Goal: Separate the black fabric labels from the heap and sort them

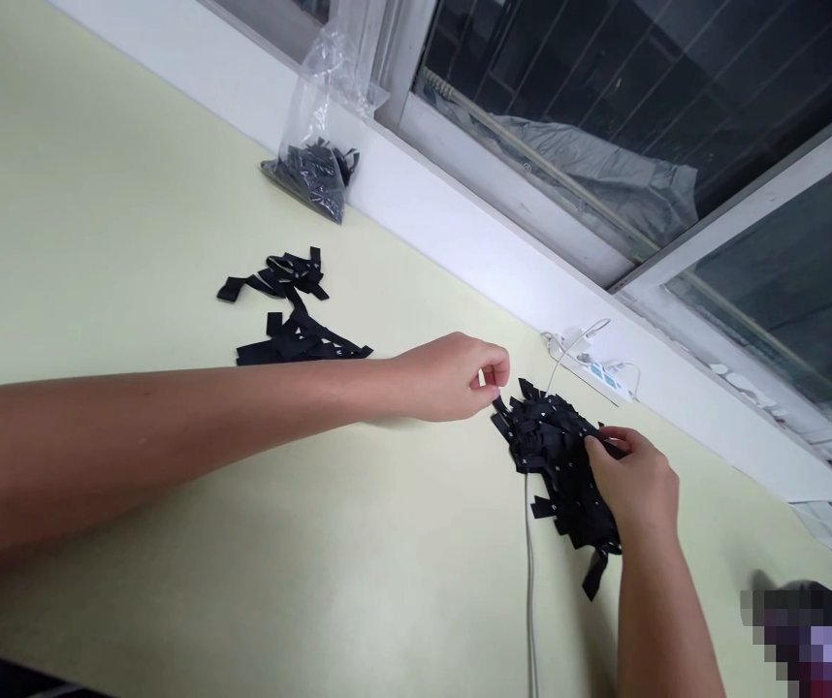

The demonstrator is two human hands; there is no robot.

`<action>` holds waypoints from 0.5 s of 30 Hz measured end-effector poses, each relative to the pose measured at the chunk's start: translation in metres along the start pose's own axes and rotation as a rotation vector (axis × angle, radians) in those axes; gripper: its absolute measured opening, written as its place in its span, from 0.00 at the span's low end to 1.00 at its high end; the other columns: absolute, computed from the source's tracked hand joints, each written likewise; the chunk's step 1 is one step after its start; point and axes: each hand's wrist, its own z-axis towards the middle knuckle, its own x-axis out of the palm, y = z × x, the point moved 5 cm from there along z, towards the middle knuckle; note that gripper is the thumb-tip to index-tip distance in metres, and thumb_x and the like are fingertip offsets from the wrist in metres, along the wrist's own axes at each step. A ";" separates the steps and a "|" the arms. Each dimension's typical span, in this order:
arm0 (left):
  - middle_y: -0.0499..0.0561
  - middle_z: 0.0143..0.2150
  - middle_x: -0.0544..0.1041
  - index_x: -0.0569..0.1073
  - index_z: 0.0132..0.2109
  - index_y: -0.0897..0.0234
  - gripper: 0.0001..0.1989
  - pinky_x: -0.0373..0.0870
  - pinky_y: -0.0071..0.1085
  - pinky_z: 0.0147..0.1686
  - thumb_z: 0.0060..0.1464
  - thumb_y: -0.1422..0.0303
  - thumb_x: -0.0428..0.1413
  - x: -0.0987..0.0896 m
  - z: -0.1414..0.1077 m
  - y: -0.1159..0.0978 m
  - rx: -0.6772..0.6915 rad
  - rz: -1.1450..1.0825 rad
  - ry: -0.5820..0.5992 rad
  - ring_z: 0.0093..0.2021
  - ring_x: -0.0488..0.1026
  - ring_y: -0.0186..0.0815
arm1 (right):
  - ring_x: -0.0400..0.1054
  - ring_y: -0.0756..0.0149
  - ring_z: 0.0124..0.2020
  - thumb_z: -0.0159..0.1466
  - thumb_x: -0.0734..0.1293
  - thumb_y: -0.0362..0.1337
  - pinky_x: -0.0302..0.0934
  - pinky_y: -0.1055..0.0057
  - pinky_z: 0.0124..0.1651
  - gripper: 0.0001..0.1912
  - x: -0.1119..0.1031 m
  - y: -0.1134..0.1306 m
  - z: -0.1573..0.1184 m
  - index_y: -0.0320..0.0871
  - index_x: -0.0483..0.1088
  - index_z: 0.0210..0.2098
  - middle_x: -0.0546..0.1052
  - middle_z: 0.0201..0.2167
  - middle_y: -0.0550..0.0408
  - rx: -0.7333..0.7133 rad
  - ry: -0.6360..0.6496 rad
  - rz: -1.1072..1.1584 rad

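Observation:
A pile of short black fabric strips [558, 451] with small white marks lies on the pale table to the right. At its left edge my left hand [452, 376] is closed in a pinch, thumb and finger at the end of one strip. On the pile's right side, my right hand [641, 485] has thumb and fingers closed on a black strip. Two smaller groups of strips lie farther left: a loose upper bunch [292, 271] and a lower bunch [296, 339], partly hidden behind my left forearm.
A clear plastic bag [314, 165] with black strips inside stands against the white ledge. Near the wall sits a white power strip [597, 373] with plugs. A white cable [530, 591] runs across the table [387, 543] and under the pile. Windows rise behind the ledge.

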 end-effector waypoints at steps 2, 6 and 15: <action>0.52 0.42 0.79 0.75 0.41 0.64 0.05 0.65 0.31 0.35 0.58 0.71 0.55 0.000 0.000 0.002 -0.002 0.026 0.002 0.37 0.73 0.34 | 0.72 0.45 0.43 0.56 0.69 0.46 0.64 0.52 0.46 0.21 0.000 0.000 0.000 0.47 0.76 0.48 0.80 0.44 0.45 0.004 -0.013 -0.072; 0.51 0.43 0.79 0.74 0.41 0.63 0.06 0.64 0.31 0.35 0.59 0.69 0.54 -0.003 0.002 0.004 -0.003 0.095 0.002 0.37 0.73 0.34 | 0.67 0.37 0.55 0.59 0.67 0.49 0.62 0.45 0.53 0.28 -0.007 0.004 -0.004 0.44 0.72 0.56 0.74 0.54 0.39 0.016 -0.092 -0.193; 0.60 0.40 0.78 0.79 0.37 0.68 0.07 0.63 0.38 0.42 0.53 0.72 0.57 -0.055 0.001 0.018 -0.305 0.595 0.184 0.39 0.72 0.44 | 0.70 0.42 0.49 0.60 0.66 0.45 0.62 0.43 0.56 0.23 -0.013 0.026 -0.018 0.41 0.75 0.50 0.77 0.50 0.38 -0.121 -0.227 -0.062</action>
